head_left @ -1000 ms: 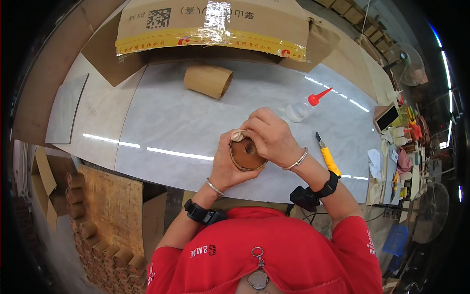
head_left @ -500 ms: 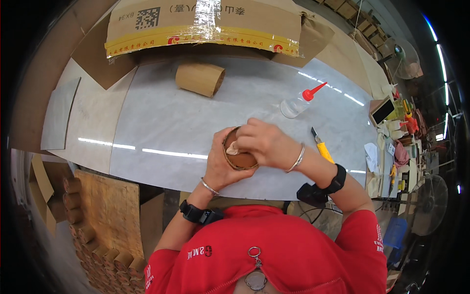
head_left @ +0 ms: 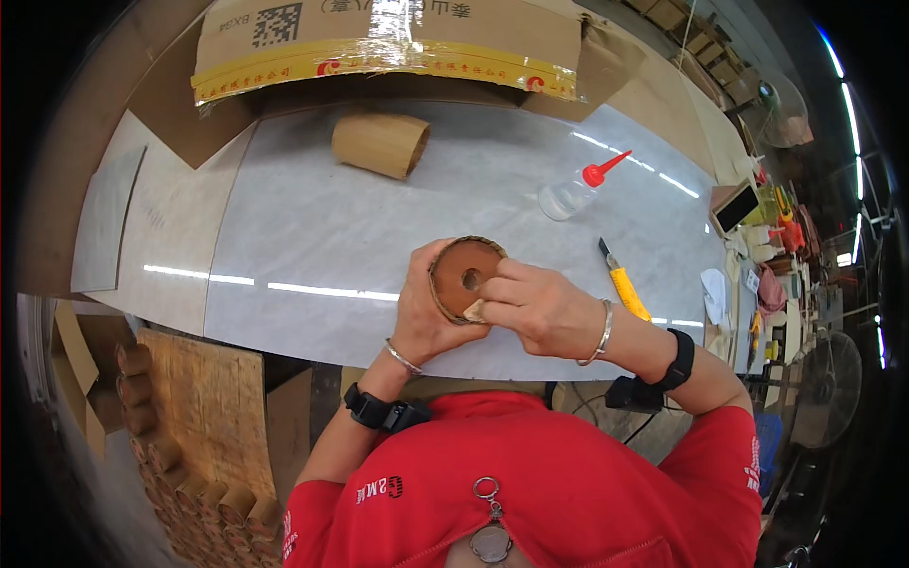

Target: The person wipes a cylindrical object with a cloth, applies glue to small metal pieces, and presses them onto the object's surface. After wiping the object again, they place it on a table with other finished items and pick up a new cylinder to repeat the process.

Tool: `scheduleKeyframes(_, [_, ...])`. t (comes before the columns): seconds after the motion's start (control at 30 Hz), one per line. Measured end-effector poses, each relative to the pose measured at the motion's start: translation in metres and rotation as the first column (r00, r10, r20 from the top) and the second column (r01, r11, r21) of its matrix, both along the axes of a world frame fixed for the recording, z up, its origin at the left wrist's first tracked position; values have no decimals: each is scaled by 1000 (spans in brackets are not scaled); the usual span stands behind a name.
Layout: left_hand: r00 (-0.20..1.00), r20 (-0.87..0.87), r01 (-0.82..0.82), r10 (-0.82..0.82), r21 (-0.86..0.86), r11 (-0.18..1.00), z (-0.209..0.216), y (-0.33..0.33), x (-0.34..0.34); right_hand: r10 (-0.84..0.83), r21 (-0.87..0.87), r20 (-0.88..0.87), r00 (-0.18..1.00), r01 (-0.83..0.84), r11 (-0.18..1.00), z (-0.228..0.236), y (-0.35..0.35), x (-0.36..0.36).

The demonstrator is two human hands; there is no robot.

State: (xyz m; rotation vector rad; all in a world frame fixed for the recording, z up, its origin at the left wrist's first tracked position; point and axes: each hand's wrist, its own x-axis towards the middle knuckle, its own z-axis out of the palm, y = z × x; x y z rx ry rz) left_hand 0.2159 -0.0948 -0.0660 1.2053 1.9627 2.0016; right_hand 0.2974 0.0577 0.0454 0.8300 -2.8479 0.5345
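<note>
Reddish-brown, holed, paper-rimmed cylinder [head_left: 452, 268] (head view, approx. centre): L hand [head_left: 419, 303] half-curled round it, 6 to 11 o'clock, prob. steadying it face-up; R hand [head_left: 538, 305], forearm angled from 4 o'clock, pinches pale cloth-like scrap [head_left: 474, 311] at 5 o'clock rim. Yellow-handled knife [head_left: 627, 291] at 3 o'clock, prob. for reach.

Grey-and-beige tabletop [head_left: 312, 227]: cardboard box [head_left: 516, 38] at 12 o'clock, brown tube [head_left: 372, 144] on its side at 11, clear red-tipped bottle [head_left: 565, 197] at 2, yellow utility knife [head_left: 627, 290] at 4, flat panel [head_left: 109, 222] at 9.
</note>
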Motion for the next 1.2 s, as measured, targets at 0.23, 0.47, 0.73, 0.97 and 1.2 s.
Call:
scheduleKeyframes(0.23, [1000,-2,-9,9,6,1000,-2,1,2,-155,134,-148,977,175,975,0,26,-18])
scheduleKeyframes(0.47, [998,-56,-3,1,-41,999,-2,1,0,-266,14,-86,960,268,963,-3,13,-8])
scheduleKeyframes(0.73, [998,-50,-42,42,5,999,-7,2,2,-189,-79,0,982,188,979,-6,-2,6])
scheduleKeyframes(0.97, [994,-82,-68,66,-27,997,-5,3,3,-241,12,-61,969,242,970,-5,0,1])
scheduleKeyframes(1.2, [994,-69,-89,89,1,996,-10,3,4,-293,0,-111,950,295,956,-8,8,-11])
